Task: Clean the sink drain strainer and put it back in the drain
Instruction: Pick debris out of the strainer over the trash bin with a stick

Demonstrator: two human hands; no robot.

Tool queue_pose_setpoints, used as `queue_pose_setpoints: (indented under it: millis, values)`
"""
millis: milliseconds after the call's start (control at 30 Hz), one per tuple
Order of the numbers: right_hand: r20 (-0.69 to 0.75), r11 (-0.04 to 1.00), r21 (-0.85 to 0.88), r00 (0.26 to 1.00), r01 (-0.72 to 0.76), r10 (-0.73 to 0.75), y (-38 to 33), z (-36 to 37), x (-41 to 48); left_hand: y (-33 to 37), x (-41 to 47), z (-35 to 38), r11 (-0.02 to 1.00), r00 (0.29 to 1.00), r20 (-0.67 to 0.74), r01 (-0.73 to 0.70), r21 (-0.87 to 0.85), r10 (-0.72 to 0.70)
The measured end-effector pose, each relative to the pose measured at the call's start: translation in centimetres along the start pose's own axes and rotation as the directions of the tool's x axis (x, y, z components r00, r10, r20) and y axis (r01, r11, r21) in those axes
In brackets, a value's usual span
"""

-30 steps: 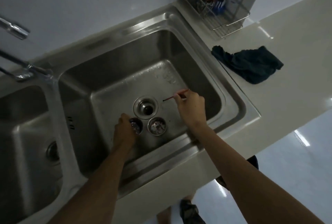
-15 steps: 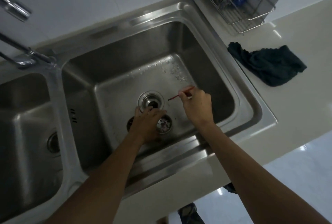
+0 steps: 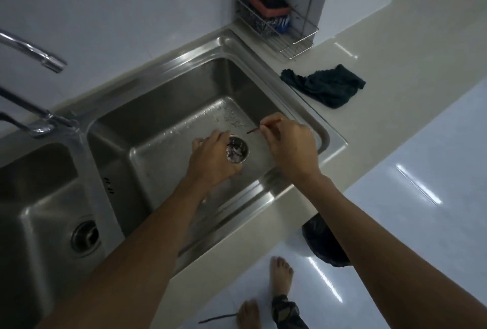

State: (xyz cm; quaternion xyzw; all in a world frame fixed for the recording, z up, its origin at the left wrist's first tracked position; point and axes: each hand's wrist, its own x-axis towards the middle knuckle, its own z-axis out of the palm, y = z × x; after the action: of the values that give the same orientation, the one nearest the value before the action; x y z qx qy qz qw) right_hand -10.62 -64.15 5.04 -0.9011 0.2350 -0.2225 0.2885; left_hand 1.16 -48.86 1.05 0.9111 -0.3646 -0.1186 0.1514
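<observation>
Hands over sink (image 3: 163, 107): left (image 3: 213, 160) grips strainer (image 3: 237, 150), right (image 3: 291, 145) pinches stick (image 3: 264, 127).

Dim, bluish light throughout, and soft focus. Glare streaks the floor (image 3: 411, 183) at four o'clock and the sink (image 3: 181, 61) rim toward twelve. Wide-angle bending curves the edges.

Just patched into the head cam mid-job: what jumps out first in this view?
The left hand grips a round metal strainer cup, gunk inside, over the stainless steel right sink basin. Right of it, the right hand pinches a thin red stick pointing toward the cup. A crumpled dark green cloth lies on the pale countertop.
</observation>
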Motion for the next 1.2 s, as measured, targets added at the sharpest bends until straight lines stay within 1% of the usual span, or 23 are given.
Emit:
queue_pose_setpoints:
  millis: [100,200,300,367,433,533,600,700,833,900,1000,1100,1200]
  values:
    - [-0.110,0.998,-0.056,0.994,0.010,-0.016,-0.8,-4.3,-1.7,4.1,-0.7,-2.2,0.986,0.995,-0.037,-0.100,-0.132,0.095]
    - [-0.176,0.991,-0.131,0.984,-0.032,0.008,-0.9,-8.9,-3.5,8.9,-1.7,-3.4,0.967,0.982,-0.064,-0.188,-0.171,0.179]
    - [-0.263,0.987,-0.144,0.964,-0.076,0.035,0.0,-13.8,-5.9,14.2,-2.8,-3.6,0.938,0.964,-0.075,-0.265,-0.223,0.254]
    - [-0.311,0.981,-0.144,0.947,-0.133,0.082,1.3,-16.7,-7.9,17.8,-3.7,-2.9,0.913,0.945,-0.073,-0.326,-0.246,0.318]
    - [-0.337,0.969,-0.156,0.932,-0.191,0.130,3.1,-19.0,-10.1,21.2,-4.4,-1.5,0.895,0.923,-0.050,-0.382,-0.232,0.382]
    - [-0.352,0.946,-0.214,0.922,-0.245,0.160,6.4,-20.5,-13.6,25.3,-5.2,1.9,0.879,0.900,0.008,-0.425,-0.218,0.437]
    - [-0.329,0.922,-0.277,0.928,-0.270,0.173,9.1,-20.0,-16.2,27.4,-5.7,5.0,0.873,0.889,0.049,-0.434,-0.223,0.455]
    - [-0.271,0.877,-0.354,0.933,-0.325,0.237,13.9,-18.2,-20.4,29.4,-6.1,10.5,0.876,0.883,0.102,-0.428,-0.223,0.458]
    - [-0.205,0.833,-0.382,0.916,-0.399,0.345,20.8,-14.8,-25.4,29.9,-6.3,19.2,0.880,0.865,0.186,-0.430,-0.202,0.466]
    - [-0.211,0.843,-0.343,0.908,-0.414,0.361,24.3,-12.5,-27.3,29.4,-6.0,24.0,0.889,0.863,0.219,-0.426,-0.170,0.456]
    - [-0.215,0.858,-0.222,0.881,-0.463,0.421,29.4,-8.4,-29.6,27.6,-5.6,31.4,0.905,0.869,0.255,-0.403,-0.133,0.424]
    - [-0.209,0.827,-0.085,0.821,-0.556,0.531,34.4,-3.5,-31.4,25.2,-5.4,38.0,0.922,0.870,0.305,-0.374,-0.101,0.387]
    - [-0.135,0.789,0.055,0.778,-0.612,0.613,38.9,2.1,-32.9,22.6,-5.1,43.5,0.930,0.868,0.335,-0.352,-0.110,0.368]
